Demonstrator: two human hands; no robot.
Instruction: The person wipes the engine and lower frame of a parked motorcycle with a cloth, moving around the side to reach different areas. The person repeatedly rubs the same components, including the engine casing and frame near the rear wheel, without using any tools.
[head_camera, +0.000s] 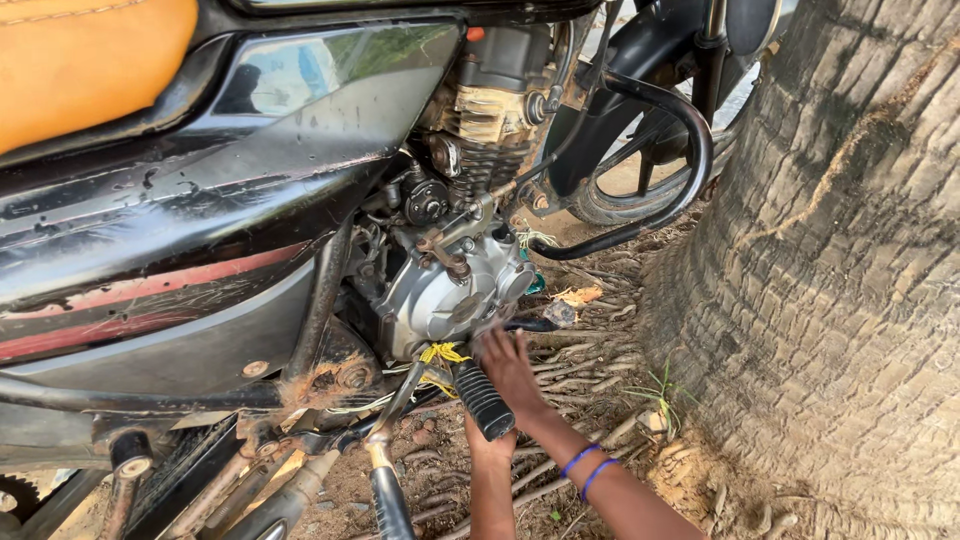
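Note:
A black motorcycle leans over me, its silver engine cover in the middle of the view. My right hand, with blue bangles on the wrist, reaches up to the lower edge of that cover. Its fingertips are blurred and touch a short dark rod that sticks out there. My left hand sits just below, mostly hidden behind the black ribbed rubber footpeg. I cannot make out its fingers. Yellow cord is tied near the peg's mount.
A thick rough tree trunk fills the right side, close to the bike. A black crash guard bar curves in front of the front wheel. Roots and dry earth cover the ground. A tan seat shows at top left.

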